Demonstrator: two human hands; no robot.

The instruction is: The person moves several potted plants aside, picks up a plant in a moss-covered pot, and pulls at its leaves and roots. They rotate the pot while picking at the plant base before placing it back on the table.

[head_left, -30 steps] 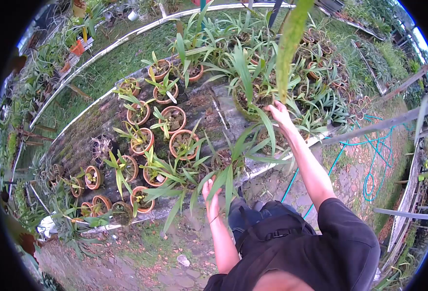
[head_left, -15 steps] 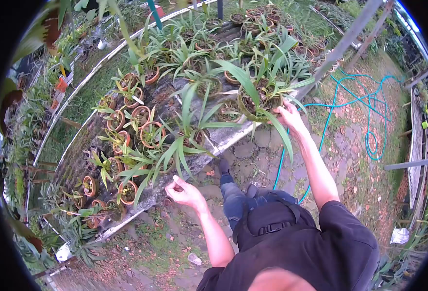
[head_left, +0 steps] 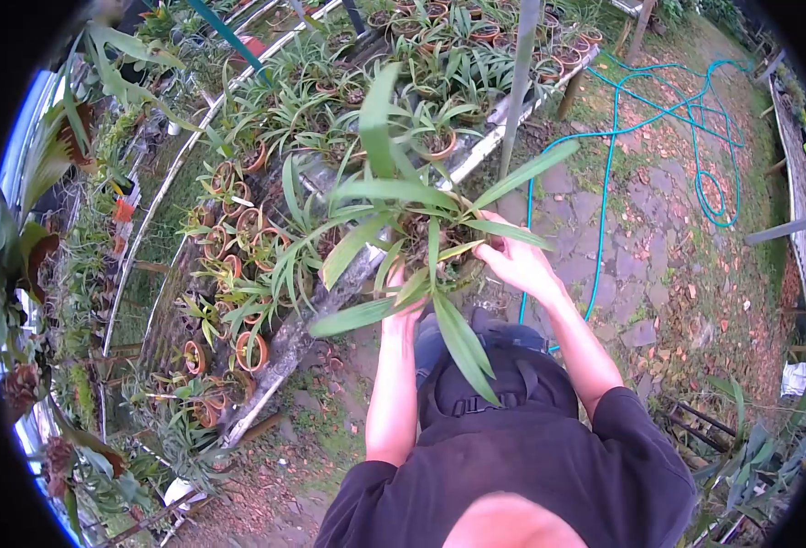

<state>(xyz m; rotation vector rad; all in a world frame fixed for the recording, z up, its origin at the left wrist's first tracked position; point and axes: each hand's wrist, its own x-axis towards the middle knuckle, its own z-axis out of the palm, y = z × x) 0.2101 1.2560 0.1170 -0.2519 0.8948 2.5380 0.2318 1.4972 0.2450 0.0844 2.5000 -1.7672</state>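
Observation:
A large potted plant (head_left: 434, 226) with long green leaves is held up in front of my waist, over the edge of the bench. My right hand (head_left: 516, 259) grips its pot at the right side, thumb toward the rim. On the other side my left hand (head_left: 405, 297) is against the pot, its fingers partly covered by leaves. Foliage hides most of the pot itself. Close to my left hand, on the bench, stands another long-leaved plant (head_left: 295, 265).
Small clay pots (head_left: 251, 351) and many leafy plants fill the bench, whose pale edge (head_left: 270, 384) runs diagonally. A metal post (head_left: 518, 91) rises beyond the held plant. A turquoise hose (head_left: 611, 137) lies looped on the stone ground at the right.
The large plant has come off the bench edge toward my body. My left hand, apart and empty before, has moved to the pot. The view has shifted.

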